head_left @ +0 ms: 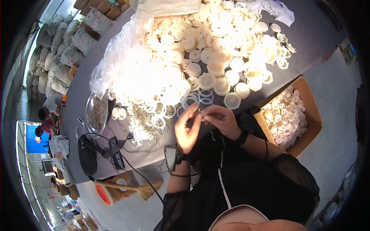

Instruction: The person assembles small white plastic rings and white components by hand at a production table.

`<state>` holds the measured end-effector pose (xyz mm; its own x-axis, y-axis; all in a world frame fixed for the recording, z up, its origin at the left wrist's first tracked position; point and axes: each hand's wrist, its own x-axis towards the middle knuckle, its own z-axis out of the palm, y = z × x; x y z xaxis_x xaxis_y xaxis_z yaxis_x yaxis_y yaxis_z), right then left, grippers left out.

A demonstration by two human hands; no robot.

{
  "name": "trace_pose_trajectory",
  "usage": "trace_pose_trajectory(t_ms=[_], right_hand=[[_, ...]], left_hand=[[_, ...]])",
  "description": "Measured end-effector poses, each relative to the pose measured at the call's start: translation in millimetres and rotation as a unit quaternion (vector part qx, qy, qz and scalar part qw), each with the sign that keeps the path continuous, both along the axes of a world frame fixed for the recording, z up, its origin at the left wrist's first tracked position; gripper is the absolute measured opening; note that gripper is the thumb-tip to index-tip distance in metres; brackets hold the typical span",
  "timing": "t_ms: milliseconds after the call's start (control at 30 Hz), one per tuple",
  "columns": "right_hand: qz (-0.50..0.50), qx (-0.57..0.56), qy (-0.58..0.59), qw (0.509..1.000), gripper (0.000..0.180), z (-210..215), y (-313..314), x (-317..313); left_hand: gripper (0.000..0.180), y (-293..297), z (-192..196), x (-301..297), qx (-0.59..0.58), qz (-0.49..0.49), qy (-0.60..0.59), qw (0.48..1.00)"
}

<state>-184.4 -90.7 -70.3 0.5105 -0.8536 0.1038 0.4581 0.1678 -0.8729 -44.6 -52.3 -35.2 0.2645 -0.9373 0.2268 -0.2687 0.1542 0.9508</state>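
Note:
My left hand (187, 133) and my right hand (224, 121) meet at the table's near edge, fingertips pinched together around something tiny that I cannot make out. Just beyond them lie several translucent plastic rings (191, 99). Farther out spreads a big heap of cream-coloured round plastic caps (216, 69), partly washed out by bright sunlight. To the left of my hands is a scattered pile of small shiny metal parts (148, 125), too small to name. Two little white round pieces (119, 113) sit beside that pile.
An oval metal tray (88, 115) with small parts stands at the left, near a black pouch (88, 159) and cables. A cardboard box (314, 125) of white caps is on the right. Clear plastic bags (115, 57) edge the heap. Two people work far left.

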Motion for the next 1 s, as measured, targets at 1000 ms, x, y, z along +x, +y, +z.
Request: trace_pose_trajectory(t_ms=[1000], right_hand=[[-0.052,0.053,-0.096,0.993,0.019,6.1,-26.2,-26.3]], left_hand=[[0.030,-201.8,-6.2,23.8,-0.065,0.002,-0.412,0.909]])
